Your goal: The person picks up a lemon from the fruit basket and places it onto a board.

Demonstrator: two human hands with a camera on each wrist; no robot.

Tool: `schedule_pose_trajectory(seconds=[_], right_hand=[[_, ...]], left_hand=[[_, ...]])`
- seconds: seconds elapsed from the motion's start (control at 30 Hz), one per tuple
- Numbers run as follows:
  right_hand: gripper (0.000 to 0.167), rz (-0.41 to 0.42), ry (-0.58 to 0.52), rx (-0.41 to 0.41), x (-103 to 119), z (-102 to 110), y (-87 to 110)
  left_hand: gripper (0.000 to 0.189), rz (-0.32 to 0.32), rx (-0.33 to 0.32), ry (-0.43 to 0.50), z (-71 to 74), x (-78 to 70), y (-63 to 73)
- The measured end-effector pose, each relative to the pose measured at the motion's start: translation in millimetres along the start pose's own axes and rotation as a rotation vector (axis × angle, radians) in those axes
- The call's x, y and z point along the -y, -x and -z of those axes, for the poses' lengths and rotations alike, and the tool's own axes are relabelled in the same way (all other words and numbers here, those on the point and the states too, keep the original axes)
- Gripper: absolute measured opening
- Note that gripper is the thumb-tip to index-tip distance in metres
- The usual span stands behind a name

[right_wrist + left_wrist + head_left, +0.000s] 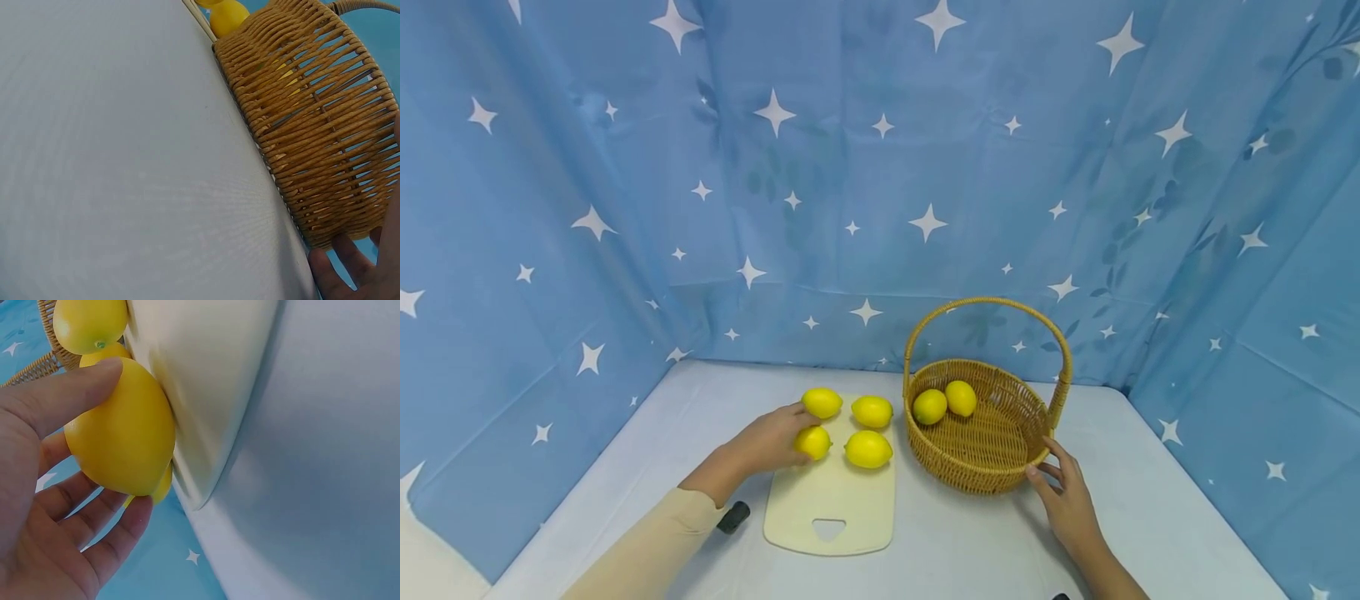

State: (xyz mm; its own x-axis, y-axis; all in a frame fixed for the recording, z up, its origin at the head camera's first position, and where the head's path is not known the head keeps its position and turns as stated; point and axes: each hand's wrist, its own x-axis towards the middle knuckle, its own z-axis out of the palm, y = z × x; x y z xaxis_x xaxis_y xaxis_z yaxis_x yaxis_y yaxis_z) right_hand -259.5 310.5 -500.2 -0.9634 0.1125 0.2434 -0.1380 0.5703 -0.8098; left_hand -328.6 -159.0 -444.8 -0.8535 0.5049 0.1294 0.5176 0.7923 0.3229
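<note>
My left hand [778, 437] holds a yellow lemon [122, 431] at the left side of a cream cutting board [831, 508]. In the left wrist view the thumb lies on one side of the fruit and the fingers curl along the other. Around it on the board are another lemon [822, 402] just behind, a lemon [872, 412] at the back right and a lemon [868, 449] at the front right. My right hand [1070, 500] grips the near right rim of a wicker basket [970, 479], thumb and fingertips against the weave. Two lemons [961, 398] lie inside, toward its left.
The basket's tall arched handle [988, 301] rises above the rim. A white-covered table [1157, 500] carries everything. Blue star-patterned curtains [820, 183] stand behind and at both sides. A small black object [733, 517] shows beside the left wrist.
</note>
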Motion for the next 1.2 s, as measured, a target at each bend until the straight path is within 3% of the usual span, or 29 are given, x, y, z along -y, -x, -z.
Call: schedule_pose_trajectory(seconds=[0.4, 1.2], right_hand=[[0.066, 0.028, 0.013, -0.018, -2.7, -1.1, -0.8], [0.067, 0.028, 0.006, -0.006, -0.1, 1.0, -0.5]], left_hand=[[0.062, 0.057, 0.032, 0.011, -0.2, 0.2, 1.0], [0.059, -0.017, 0.02, 0.006, 3.5, 1.3, -5.3]])
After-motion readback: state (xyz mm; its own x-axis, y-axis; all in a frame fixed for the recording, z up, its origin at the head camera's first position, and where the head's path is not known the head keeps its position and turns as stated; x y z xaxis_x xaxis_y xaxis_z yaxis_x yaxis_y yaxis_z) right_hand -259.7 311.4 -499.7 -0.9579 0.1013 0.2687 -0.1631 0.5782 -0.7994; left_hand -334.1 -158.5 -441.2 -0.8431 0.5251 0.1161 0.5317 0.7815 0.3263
